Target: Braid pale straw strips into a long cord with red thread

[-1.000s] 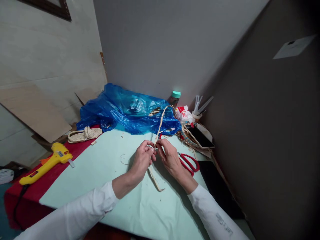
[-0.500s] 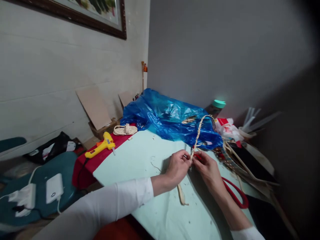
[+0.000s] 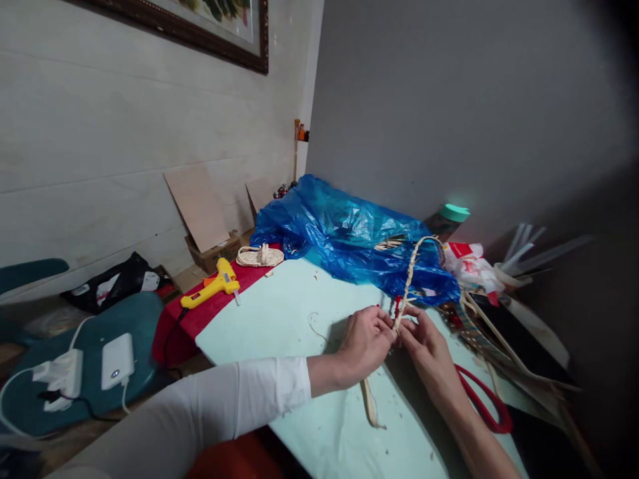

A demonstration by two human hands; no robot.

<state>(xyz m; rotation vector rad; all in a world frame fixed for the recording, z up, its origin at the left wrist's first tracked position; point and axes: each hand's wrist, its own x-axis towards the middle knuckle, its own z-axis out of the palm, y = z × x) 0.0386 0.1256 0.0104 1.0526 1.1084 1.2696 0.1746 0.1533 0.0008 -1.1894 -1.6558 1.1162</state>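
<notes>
A braided straw cord rises in a curve from between my two hands and bends over to the right at its top. My left hand is closed, its fingertips pinching the cord's lower end. My right hand meets it there, thumb and fingers also closed on the cord. Something small and red shows just behind the fingers; I cannot make out what it is. Below my left hand a flat pale straw strip lies on the light green tabletop. Red scissor handles stick out beside my right forearm.
A yellow glue gun and a woven straw sandal rest on red cloth at the left. Blue plastic sheeting covers the back. A basket stands right. A white power bank sits on a green chair.
The view has shifted slightly, moving everything a little to the right. Both hands still pinch the braided cord; the right fingers have spread slightly, and more red shows behind them.
</notes>
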